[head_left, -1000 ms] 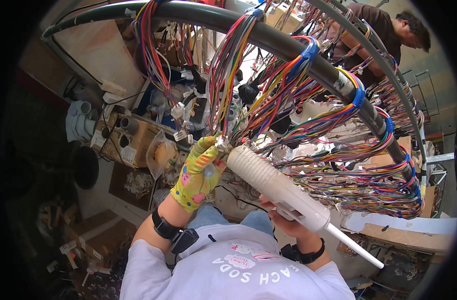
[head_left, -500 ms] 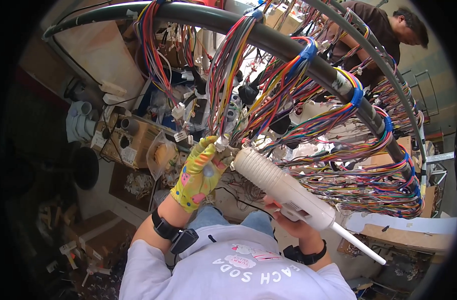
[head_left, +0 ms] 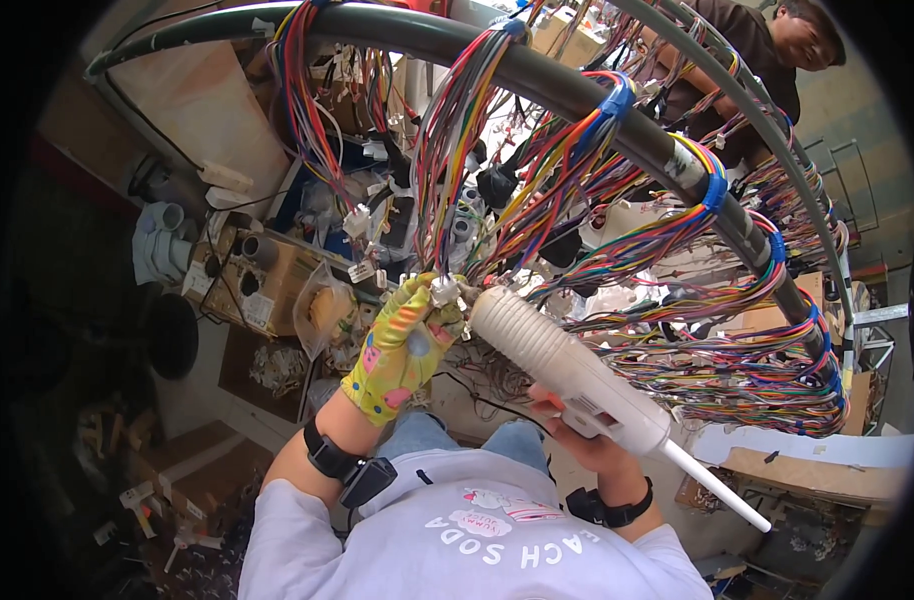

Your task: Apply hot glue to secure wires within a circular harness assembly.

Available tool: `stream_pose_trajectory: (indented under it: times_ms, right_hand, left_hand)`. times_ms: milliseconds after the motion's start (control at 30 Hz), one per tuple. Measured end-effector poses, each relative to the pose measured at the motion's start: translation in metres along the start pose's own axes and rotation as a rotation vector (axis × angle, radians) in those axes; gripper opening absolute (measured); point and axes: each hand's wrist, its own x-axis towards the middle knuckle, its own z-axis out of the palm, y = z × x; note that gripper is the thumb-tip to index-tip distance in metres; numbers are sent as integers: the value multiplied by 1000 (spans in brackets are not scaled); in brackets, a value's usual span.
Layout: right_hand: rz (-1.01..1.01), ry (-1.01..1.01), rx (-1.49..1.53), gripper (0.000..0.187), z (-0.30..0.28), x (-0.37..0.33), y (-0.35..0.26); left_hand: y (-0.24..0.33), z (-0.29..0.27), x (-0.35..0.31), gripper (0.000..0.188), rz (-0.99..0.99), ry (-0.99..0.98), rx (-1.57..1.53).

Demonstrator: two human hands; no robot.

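Observation:
My left hand [head_left: 402, 345], in a yellow patterned glove, is closed around a white wire connector [head_left: 445, 291]. A bundle of multicoloured wires [head_left: 464, 120] hangs down to that connector from a dark curved pipe [head_left: 537, 75]. My bare right hand [head_left: 584, 440] is wrapped round the handle of a white hot glue gun [head_left: 577, 375], partly hidden behind its body. The gun's tip points at the connector, close to my left fingertips; whether they touch I cannot tell. From the gun's back end sticks out a white glue stick [head_left: 717, 487].
More wire bundles [head_left: 717, 390] hang along the pipe to the right. Cardboard boxes [head_left: 252, 290] and grey pipe fittings [head_left: 160, 245] are at the left, near a clear plastic bag [head_left: 327, 312]. Another person [head_left: 737, 70] stands at the far right, behind a second pipe.
Both hands and the glue gun have shifted only very slightly, the gun's body a little lower. The other person has moved their head.

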Motion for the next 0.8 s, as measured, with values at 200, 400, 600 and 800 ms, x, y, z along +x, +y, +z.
stream_pose_trajectory:
  times_ms: [200,400,600,800]
  right_hand:
    - [-34,-57,19,55,-3,1,6]
    - [-138,-86,-168,54,-8,4,4]
    - [-6,-42,32,54,-1,4,0]
    - [1,-40,30,53,-5,7,-3]
  left_hand:
    - [0,-3,1,25,-12,-1,4]
    - [0,1,0,23,0,0,16]
    - [4,-3,1,22,-45,-16,2]
    - [4,8,1,20,-49,-67,0]
